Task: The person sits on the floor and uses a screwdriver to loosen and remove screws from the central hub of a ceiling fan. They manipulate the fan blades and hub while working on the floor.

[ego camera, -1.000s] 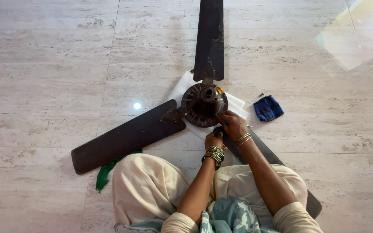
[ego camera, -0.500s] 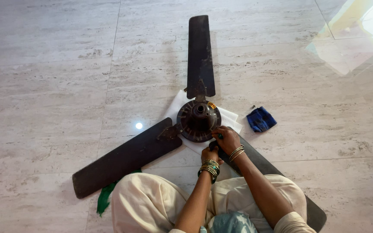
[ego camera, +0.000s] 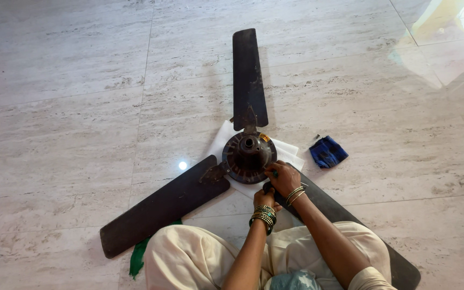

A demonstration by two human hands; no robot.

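Note:
A dark ceiling fan lies on the floor with its round motor hub on a white sheet. One blade points away, one blade runs left, and a third blade passes under my arms to the right. My right hand is closed on a small green-handled tool pressed against the hub's near right edge. Just below it, my left hand grips the dark bracket where the third blade joins the hub. Both wrists wear bangles.
A folded blue cloth lies on the marble floor right of the hub. A green cloth pokes out beside my left knee. My crossed legs in cream fabric fill the bottom edge. Bright window glare sits at the top right.
The view has tilted, so the fan sits lower and the far blade shows in full. Both hands have stayed at the hub's near right edge.

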